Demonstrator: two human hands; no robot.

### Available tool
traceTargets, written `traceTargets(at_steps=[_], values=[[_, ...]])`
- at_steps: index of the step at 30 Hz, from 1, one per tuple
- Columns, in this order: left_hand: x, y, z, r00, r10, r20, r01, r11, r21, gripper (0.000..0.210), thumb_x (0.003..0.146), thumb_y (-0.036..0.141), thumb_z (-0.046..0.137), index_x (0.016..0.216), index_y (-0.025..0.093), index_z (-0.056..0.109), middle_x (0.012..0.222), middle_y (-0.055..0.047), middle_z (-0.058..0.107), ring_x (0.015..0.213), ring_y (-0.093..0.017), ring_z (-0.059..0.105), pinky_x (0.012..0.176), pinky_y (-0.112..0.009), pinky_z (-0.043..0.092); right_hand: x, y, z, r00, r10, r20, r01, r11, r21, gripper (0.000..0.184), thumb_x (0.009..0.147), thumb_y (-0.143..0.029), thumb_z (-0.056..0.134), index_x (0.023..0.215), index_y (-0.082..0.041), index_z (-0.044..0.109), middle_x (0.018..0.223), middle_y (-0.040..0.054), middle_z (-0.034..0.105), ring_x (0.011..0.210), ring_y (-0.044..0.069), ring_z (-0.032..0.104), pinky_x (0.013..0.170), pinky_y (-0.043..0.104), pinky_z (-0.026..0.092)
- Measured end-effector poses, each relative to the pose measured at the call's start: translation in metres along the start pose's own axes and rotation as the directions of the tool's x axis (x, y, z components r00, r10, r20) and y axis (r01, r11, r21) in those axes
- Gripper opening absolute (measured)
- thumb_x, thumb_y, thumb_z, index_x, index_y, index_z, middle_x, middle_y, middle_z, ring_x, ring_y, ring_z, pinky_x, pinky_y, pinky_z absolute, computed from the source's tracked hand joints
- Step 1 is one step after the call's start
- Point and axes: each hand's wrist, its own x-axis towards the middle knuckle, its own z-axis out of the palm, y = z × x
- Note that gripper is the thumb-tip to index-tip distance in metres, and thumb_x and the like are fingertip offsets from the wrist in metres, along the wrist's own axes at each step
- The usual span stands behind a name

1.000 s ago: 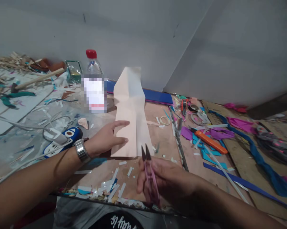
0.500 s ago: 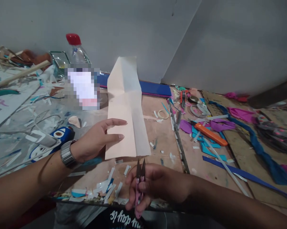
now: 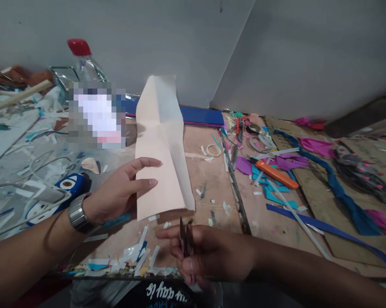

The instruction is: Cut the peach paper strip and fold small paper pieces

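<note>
One creased paper sheet point(image 3: 159, 192) under parted left fingers point(image 3: 146, 162), one pair of snips point(image 3: 186, 241) in curled right fingers point(image 3: 168, 233).

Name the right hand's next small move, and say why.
Probably bring the snips up to the near edge of the paper: the right hand holds them just short of it, tips pointing that way, while the left hand rests on the paper.

Pale peach paper point(image 3: 159, 143) (cutter point(image 3: 274, 173) bright orange)
</note>
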Motion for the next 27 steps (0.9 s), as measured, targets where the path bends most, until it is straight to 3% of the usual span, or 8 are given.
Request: traceTargets(at_steps=[3,7,13,16,21,27], values=[[0.000,0.000,0.000,1.000,0.003,-0.003,-0.003,1.000,0.000,0.055,0.070,0.020,0.088,0.120,0.024,0.065,0.096,-0.002,0.072,0.069,-0.015,0.067,0.059,-0.024,0.056,0.003,0.006,-0.001,0.992,-0.051,0.118,0.030,0.985,0.172,0.068,0.091,-0.033,0.079,0.151,-0.032,0.047,0.097,-0.0003,0.051,0.078,0.014,0.072,0.058,0.018,0.055],[-0.001,0.000,-0.001,1.000,-0.013,0.010,0.014,1.000,-0.007,0.056,0.071,0.019,0.088,0.121,0.024,0.064,0.089,-0.001,0.070,0.067,-0.014,0.067,0.057,-0.023,0.055,0.006,0.003,0.001,0.991,-0.061,0.120,0.026,0.961,0.274,0.048,0.090,-0.032,0.080,0.133,-0.023,0.061,0.103,0.0046,0.056,0.103,0.024,0.073,0.062,0.023,0.061],[-0.002,-0.001,-0.003,1.000,0.005,0.024,-0.005,1.000,0.029,0.051,0.074,0.018,0.087,0.119,0.024,0.065,0.099,-0.001,0.069,0.074,-0.013,0.067,0.061,-0.020,0.057,0.006,-0.007,0.002,0.985,-0.134,0.111,0.106,0.967,0.230,0.042,0.095,-0.041,0.075,0.124,-0.018,0.057,0.105,0.0127,0.076,0.087,0.018,0.074,0.075,0.028,0.057],[-0.001,-0.002,-0.003,1.000,0.014,0.021,-0.015,0.999,0.034,0.049,0.074,0.017,0.087,0.118,0.024,0.066,0.102,-0.001,0.068,0.074,-0.011,0.066,0.061,-0.019,0.056,0.006,-0.008,0.001,0.981,-0.146,0.131,0.107,0.959,0.264,0.042,0.094,-0.044,0.075,0.122,-0.017,0.057,0.111,0.0164,0.077,0.099,0.023,0.077,0.076,0.029,0.057],[-0.001,-0.003,-0.003,0.999,0.034,0.015,-0.035,0.997,0.075,0.044,0.075,0.018,0.086,0.115,0.023,0.067,0.094,0.001,0.066,0.070,-0.009,0.063,0.058,-0.016,0.052,0.005,-0.008,0.002,0.974,-0.132,0.184,0.065,0.942,0.330,0.042,0.097,-0.046,0.070,0.124,-0.016,0.058,0.114,0.0185,0.076,0.087,0.022,0.080,0.071,0.029,0.059],[0.000,-0.004,-0.004,0.998,0.058,0.023,-0.061,0.989,0.135,0.041,0.077,0.019,0.085,0.114,0.023,0.067,0.098,0.001,0.065,0.071,-0.008,0.061,0.058,-0.015,0.050,0.003,-0.006,0.001,0.964,-0.126,0.234,0.043,0.942,0.333,0.038,0.098,-0.046,0.069,0.118,-0.015,0.057,0.097,0.0147,0.080,0.080,0.020,0.080,0.081,0.034,0.060]])
